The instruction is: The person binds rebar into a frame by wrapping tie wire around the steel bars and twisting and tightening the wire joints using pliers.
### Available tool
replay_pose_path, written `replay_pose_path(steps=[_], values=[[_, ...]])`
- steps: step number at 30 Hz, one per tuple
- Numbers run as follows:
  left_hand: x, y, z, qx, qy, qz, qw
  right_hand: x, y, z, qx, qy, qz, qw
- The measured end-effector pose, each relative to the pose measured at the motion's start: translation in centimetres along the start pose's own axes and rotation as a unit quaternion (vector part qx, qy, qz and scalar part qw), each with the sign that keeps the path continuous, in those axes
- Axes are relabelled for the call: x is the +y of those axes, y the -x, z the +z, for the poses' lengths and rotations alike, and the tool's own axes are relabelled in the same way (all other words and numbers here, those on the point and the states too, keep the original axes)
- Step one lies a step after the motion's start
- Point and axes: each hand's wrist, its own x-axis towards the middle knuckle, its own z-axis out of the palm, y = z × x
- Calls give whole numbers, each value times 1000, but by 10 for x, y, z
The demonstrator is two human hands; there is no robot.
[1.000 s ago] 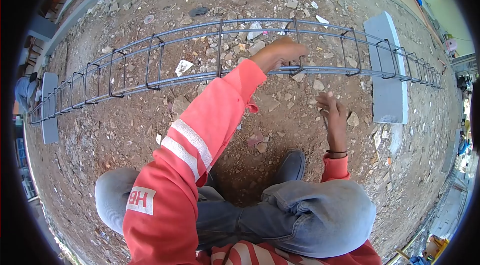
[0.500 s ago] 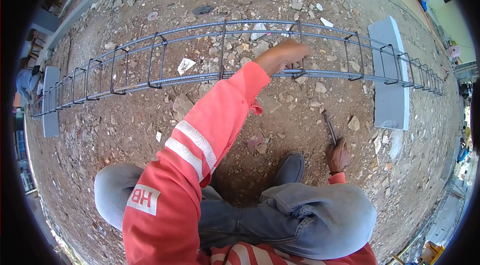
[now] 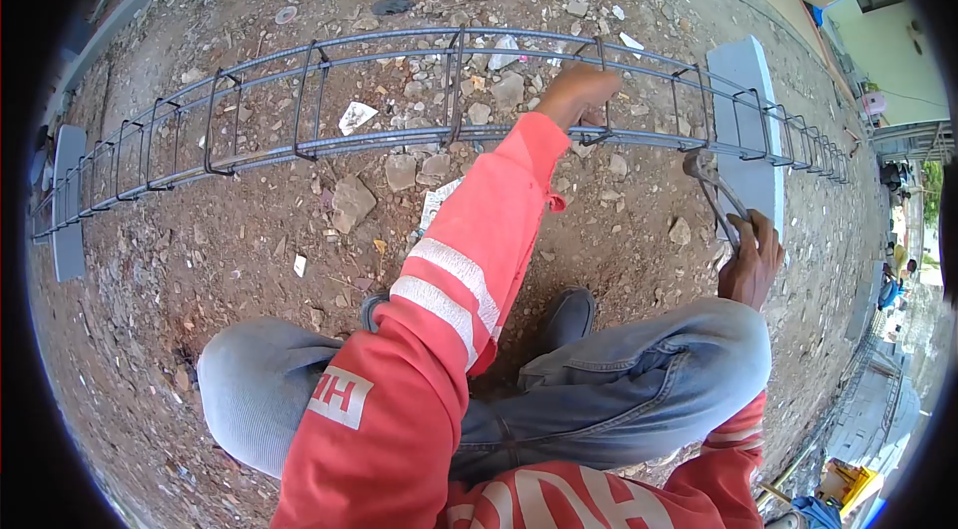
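A long rebar cage [image 3: 379,142] with square stirrups lies across in front of me. My left hand [image 3: 581,93] is closed at the cage beside one stirrup [image 3: 603,55], fingers bent down between the upper and lower bars; whatever it pinches is hidden. In my right hand [image 3: 750,264] is a pair of pincers [image 3: 720,202], held by the handles, which stand slightly apart. Their rounded head is close to the cage's near lower bar, left of the right-hand grey block [image 3: 748,110].
The cage rests on that block and another grey block [image 3: 69,200] at far left. Stones and rubble cover the dirt ground [image 3: 259,260]. My bent knees [image 3: 649,359] are close below the cage. A building wall [image 3: 898,60] stands at upper right.
My right hand has lifted the pincers up and to the right, toward the cage, and their handles now show apart. My left hand stays at the same stirrup. The view has shifted slightly.
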Motion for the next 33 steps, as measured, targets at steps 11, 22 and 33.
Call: replay_pose_path(steps=[11,22,33], values=[[-14,-25,6,7,-45,10,999,-48,-81,-65,-65,247,-225,940],[-29,-55,27,81,-31,-6,996,-69,-77,-62,-54,284,-208,934],[-19,-34,15,24,-11,-39,999,-71,-77,-68,-104,288,-213,928]])
